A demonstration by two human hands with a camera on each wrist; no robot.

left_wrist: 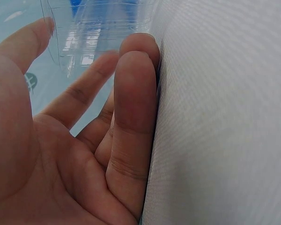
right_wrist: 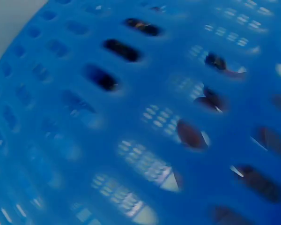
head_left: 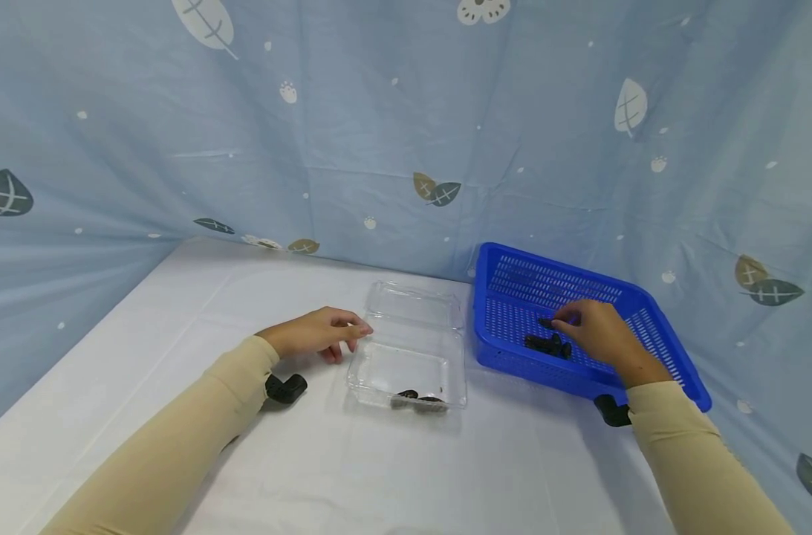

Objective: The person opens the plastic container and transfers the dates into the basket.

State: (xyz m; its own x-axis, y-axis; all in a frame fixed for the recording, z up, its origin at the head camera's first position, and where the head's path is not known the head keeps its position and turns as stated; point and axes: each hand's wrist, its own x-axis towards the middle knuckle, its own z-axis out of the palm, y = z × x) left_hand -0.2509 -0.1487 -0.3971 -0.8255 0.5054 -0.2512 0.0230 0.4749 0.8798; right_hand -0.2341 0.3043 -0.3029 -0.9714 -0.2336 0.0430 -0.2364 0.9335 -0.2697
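A clear plastic clamshell box [head_left: 406, 360] lies with its lid [head_left: 415, 305] folded back. Two dark brown oblong pieces [head_left: 431, 404] sit along its near side. My left hand [head_left: 319, 332] rests beside the box's left edge, fingers loosely bent and spread, fingertips right at the plastic. In the left wrist view, the left hand [left_wrist: 93, 126] has its lower fingers along the white cloth. Inside the blue basket [head_left: 512, 358], my right hand [head_left: 596, 331] pinches a dark oblong piece [head_left: 546, 323] between thumb and fingertips. Several similar pieces [head_left: 546, 345] lie just below it.
A white cloth [head_left: 299, 468] covers the table. Behind it hangs a blue curtain [head_left: 365, 134] with leaf prints. The basket's slotted wall [right_wrist: 131, 112] fills the right wrist view, blurred, with dark shapes showing through; the right hand is out of that view.
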